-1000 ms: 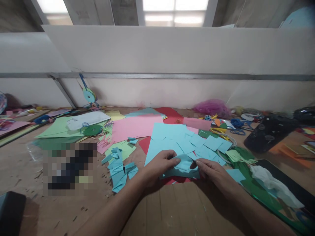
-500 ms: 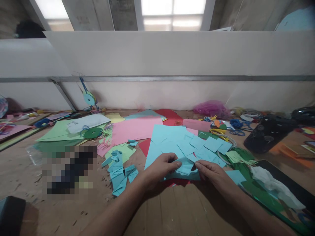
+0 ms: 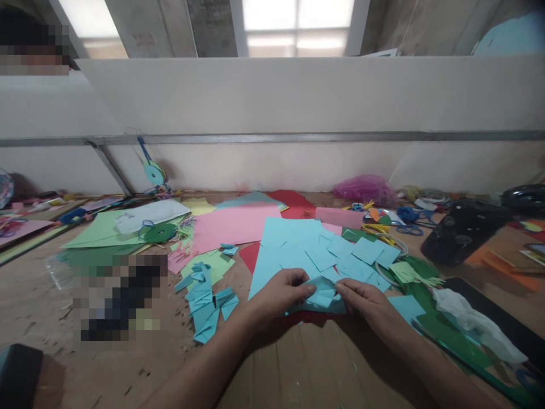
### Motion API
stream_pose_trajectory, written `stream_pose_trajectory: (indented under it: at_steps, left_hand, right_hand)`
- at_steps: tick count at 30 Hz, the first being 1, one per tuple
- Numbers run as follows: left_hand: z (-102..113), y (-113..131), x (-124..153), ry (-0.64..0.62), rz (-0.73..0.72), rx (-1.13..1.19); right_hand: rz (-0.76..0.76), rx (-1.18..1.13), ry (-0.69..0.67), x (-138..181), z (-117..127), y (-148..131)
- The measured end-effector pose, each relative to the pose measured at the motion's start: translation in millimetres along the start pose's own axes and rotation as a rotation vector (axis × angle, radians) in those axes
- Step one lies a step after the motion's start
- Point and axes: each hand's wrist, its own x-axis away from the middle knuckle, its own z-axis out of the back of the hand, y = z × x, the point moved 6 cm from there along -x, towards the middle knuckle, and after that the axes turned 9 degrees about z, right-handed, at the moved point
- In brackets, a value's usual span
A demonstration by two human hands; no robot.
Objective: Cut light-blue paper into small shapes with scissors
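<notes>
Between my two hands is a small piece of blue paper (image 3: 322,292), partly folded. My left hand (image 3: 286,292) pinches its left side, thumb on top. At its right edge, the thumb and fingers of my right hand (image 3: 361,298) are closed on the same piece. Beneath and beyond lies a large blue sheet (image 3: 279,236) with several loose blue paper squares (image 3: 340,247) on its right part. To the left of my left hand, folded blue paper pieces (image 3: 204,304) lie in a loose pile. Red paper (image 3: 313,318) shows under the near edge.
Pink paper (image 3: 238,226) and green sheets (image 3: 97,230) lie farther back. At the right are a dark cylindrical object (image 3: 462,233), a crumpled white strip (image 3: 477,324) and green material (image 3: 457,335). A purple plastic bag (image 3: 365,188) rests against the white partition (image 3: 272,96).
The paper between my hands has shifted slightly, its far flap standing more peaked, with my right fingertips closer in on it. More of a person's head shows beyond the partition at the upper left.
</notes>
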Motion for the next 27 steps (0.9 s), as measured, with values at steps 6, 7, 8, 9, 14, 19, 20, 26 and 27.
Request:
stream_pose_trajectory:
  at_steps: [6,7,8,9,14,19,20,26,27]
  left_hand:
    - [0.1,1.1,-0.1,0.015,-0.016,-0.052]
    - [-0.1,1.0,0.0,0.012,-0.01,-0.051]
    - [-0.4,1.1,0.1,0.01,-0.004,-0.048]
    - [-0.6,1.2,0.3,0.009,-0.001,-0.041]
    - [0.0,2.8,0.9,0.029,-0.009,-0.059]
    - [0.3,1.7,0.0,0.021,-0.015,-0.089]
    - [0.1,1.4,-0.1,0.016,-0.013,-0.086]
    - [-0.9,1.5,0.2,0.003,-0.02,-0.074]
    - [-0.9,1.3,0.0,0.003,-0.02,-0.076]
  right_hand:
    - [0.006,0.018,-0.001,-0.1,-0.7,-0.1]
    - [0.007,0.025,0.001,-0.4,-0.7,0.2]
    - [0.006,0.029,0.003,-0.6,-0.8,0.4]
    - [0.007,0.029,0.005,-0.8,-0.9,0.5]
    - [0.005,0.032,0.008,-0.5,-2.1,0.6]
    - [0.002,0.018,0.006,-0.6,-2.4,2.2]
    - [0.004,0.025,0.011,-0.9,-2.0,2.0]
    - [0.011,0.082,0.019,-1.7,-0.1,0.6]
    - [0.01,0.09,0.022,-1.7,0.2,0.9]
